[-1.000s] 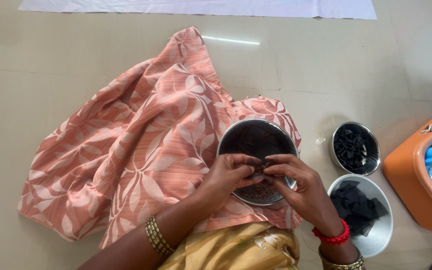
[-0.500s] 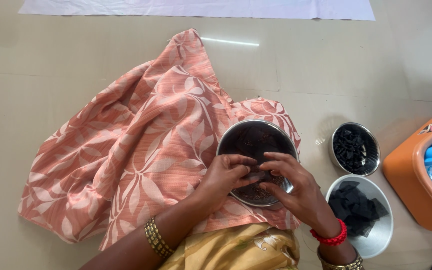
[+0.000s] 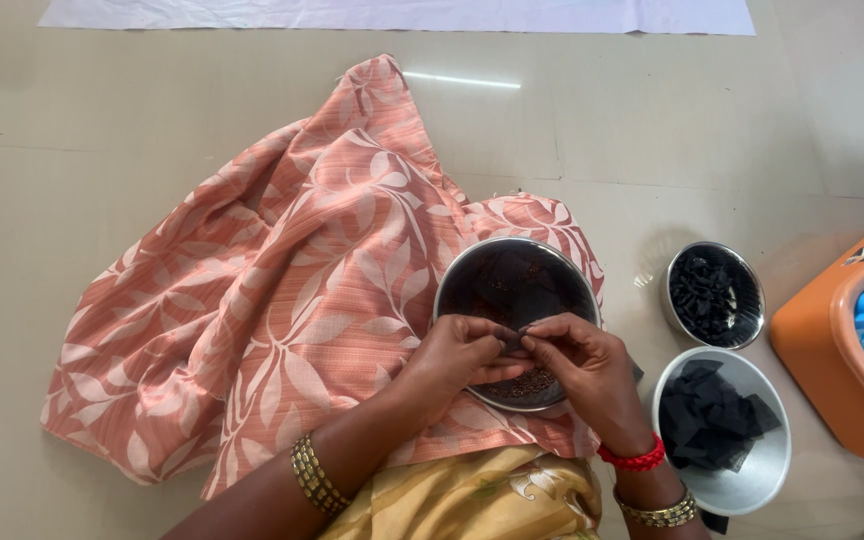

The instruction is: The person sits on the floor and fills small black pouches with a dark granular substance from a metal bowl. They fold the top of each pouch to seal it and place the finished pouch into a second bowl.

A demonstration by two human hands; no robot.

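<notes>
Steel bowl [image 3: 472,272] on peach leaf-print cloth [image 3: 282,300], beige tiled floor [image 3: 102,110]

We see a salmon-pink cloth [image 3: 282,290] patterned with pale leaves, silvery steel bowls [image 3: 517,320] holding black pieces [image 3: 712,420], a red bangle [image 3: 634,460], gold bangles [image 3: 312,475], an orange box [image 3: 832,360] and a beige floor [image 3: 102,120].

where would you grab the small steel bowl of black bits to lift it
Grip the small steel bowl by its rim, from above, fingers on opposite edges. It sits upright on the floor, apart from the larger bowl, and the rim looks bare all round.
</notes>
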